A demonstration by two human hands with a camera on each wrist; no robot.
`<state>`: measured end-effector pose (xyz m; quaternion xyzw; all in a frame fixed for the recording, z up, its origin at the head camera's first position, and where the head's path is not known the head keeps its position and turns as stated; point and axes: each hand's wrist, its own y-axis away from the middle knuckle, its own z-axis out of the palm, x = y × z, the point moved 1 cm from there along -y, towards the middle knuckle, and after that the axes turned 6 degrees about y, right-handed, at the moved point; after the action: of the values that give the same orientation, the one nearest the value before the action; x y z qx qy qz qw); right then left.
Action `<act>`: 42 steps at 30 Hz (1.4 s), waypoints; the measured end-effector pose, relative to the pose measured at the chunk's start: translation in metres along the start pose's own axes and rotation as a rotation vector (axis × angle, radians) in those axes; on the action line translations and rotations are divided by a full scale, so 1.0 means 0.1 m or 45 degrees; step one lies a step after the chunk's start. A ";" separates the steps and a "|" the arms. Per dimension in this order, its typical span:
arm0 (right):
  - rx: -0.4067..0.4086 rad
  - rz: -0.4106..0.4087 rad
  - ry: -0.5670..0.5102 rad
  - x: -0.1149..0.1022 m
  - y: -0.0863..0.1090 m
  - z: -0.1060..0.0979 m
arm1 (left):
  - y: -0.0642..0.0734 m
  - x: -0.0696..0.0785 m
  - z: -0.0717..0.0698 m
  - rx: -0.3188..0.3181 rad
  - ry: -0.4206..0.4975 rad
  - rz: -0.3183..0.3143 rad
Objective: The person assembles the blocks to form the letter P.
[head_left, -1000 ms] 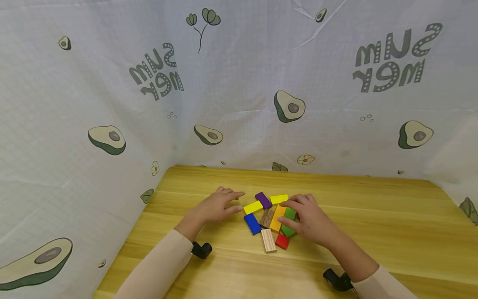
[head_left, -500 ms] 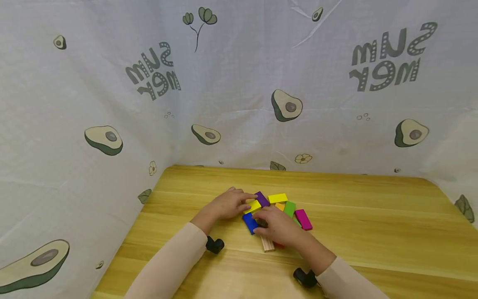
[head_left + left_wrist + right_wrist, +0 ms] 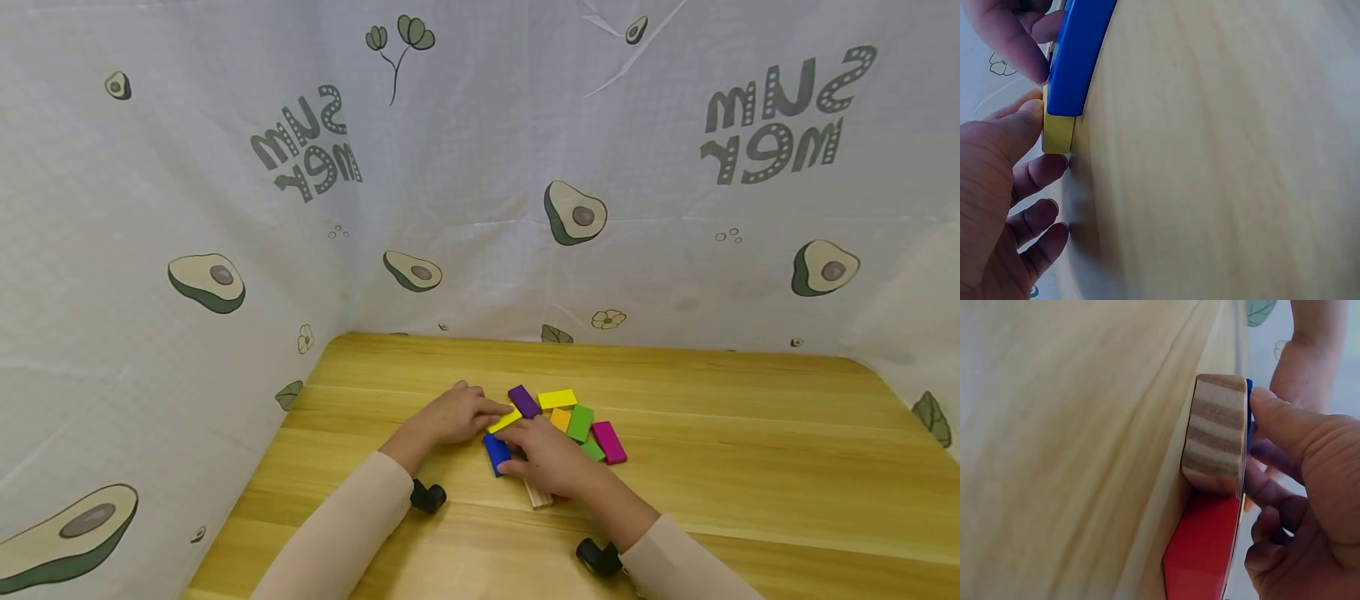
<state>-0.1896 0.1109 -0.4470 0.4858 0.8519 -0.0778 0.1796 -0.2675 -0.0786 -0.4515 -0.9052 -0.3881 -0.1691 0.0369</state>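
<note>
Flat coloured wooden blocks lie in a cluster on the table. In the head view my left hand (image 3: 453, 414) pinches the left yellow block (image 3: 506, 420); the left wrist view shows its thumb on the top of that yellow block (image 3: 1057, 134) and a finger at the end. My right hand (image 3: 551, 454) reaches over the cluster, thumb and fingers around the blue block (image 3: 495, 454), which lies beside the yellow one. A striped natural-wood block (image 3: 1216, 431) and a red block (image 3: 1200, 544) sit under the right hand. The brown block is hidden by that hand.
Around them lie a purple block (image 3: 524, 402), another yellow block (image 3: 557, 400), an orange block (image 3: 560, 419), green blocks (image 3: 580, 423) and a magenta block (image 3: 610, 442). A printed white curtain (image 3: 480, 167) hangs behind and left of the wooden table (image 3: 750, 450).
My right hand has moved left from the orange and green blocks to the blue block. My left hand has come right onto the yellow block. The blue block has shifted slightly.
</note>
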 end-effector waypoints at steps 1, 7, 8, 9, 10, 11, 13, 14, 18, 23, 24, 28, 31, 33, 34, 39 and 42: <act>0.008 0.003 0.017 0.00 0.00 0.01 | 0.01 -0.01 0.00 0.009 0.010 -0.013; 0.041 0.056 0.086 -0.01 0.02 0.05 | 0.07 -0.07 0.02 0.075 0.032 -0.069; 0.044 0.064 0.090 -0.01 0.02 0.05 | 0.08 -0.08 0.02 0.083 0.032 -0.073; 0.048 0.069 0.094 -0.01 0.02 0.05 | 0.08 -0.09 0.03 0.088 0.035 -0.078; 0.050 0.071 0.095 -0.01 0.02 0.05 | 0.08 -0.09 0.03 0.093 0.037 -0.085; 0.053 0.075 0.090 -0.01 0.02 0.06 | 0.09 -0.10 0.03 0.099 0.041 -0.092; 0.059 0.081 0.076 -0.01 0.01 0.06 | 0.09 -0.10 0.03 0.111 0.043 -0.111; 0.061 0.089 0.070 -0.01 0.01 0.07 | 0.10 -0.10 0.03 0.119 0.044 -0.119; 0.071 0.136 0.060 -0.01 0.00 0.09 | 0.11 -0.10 0.03 0.160 0.048 -0.161; 0.083 0.184 0.063 -0.02 -0.02 0.10 | 0.10 -0.12 0.05 0.226 0.069 -0.235; 0.085 0.189 0.064 -0.02 -0.02 0.10 | 0.09 -0.13 0.07 0.241 0.076 -0.251; 0.087 0.184 0.052 -0.01 -0.01 0.10 | 0.07 -0.17 0.11 0.303 0.135 -0.294; 0.078 0.169 0.031 0.00 0.00 0.10 | 0.06 -0.21 0.14 0.344 0.228 -0.295; 0.076 0.159 0.025 0.00 0.01 0.09 | 0.05 -0.24 0.17 0.379 0.296 -0.289; 0.075 0.157 0.025 0.00 0.02 0.08 | 0.05 -0.26 0.19 0.399 0.333 -0.285; 0.061 0.154 0.030 0.01 0.01 0.06 | 0.05 -0.30 0.28 0.529 0.418 -0.257; 0.062 0.135 0.012 0.04 -0.02 0.04 | 0.06 -0.30 0.32 0.584 0.390 -0.257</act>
<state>-0.1924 0.1114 -0.4518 0.5350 0.8235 -0.0867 0.1675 -0.2736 -0.0975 -0.4918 -0.7940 -0.4941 -0.2146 0.2818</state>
